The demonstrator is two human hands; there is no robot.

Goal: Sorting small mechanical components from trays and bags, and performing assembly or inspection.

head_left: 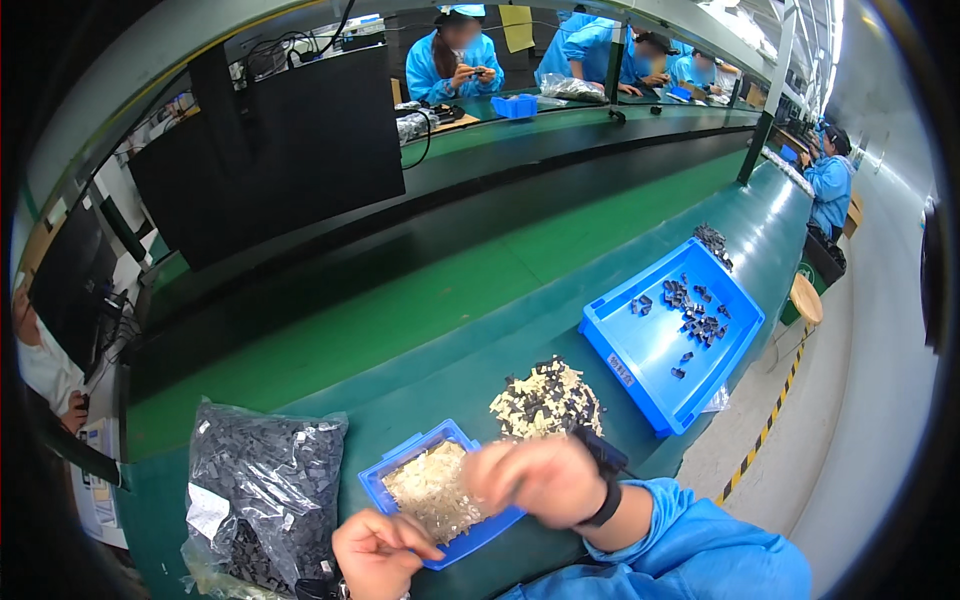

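A small blue bin (373, 482) holds many tiny pale, partly clear pieces (432, 485). My left hand (375, 553) is at the bin's near left corner, thumb and fingers drawn together; whatever they grip is too small to make out. Over the right side of the bin hangs my right hand (540, 482), fingers curled and smeared by motion, a dark band on its wrist. Just beyond that hand lies a loose heap of cream and black small parts (548, 398). Left of the bin rests a clear plastic bag (265, 480) full of black parts.
A large blue tray (625, 375) with scattered small black parts stands at the right. Behind it lies a dark pile (713, 243) of parts. Beyond the green bench (400, 385), a black panel (270, 160) stands at left. Several people in blue work across the line.
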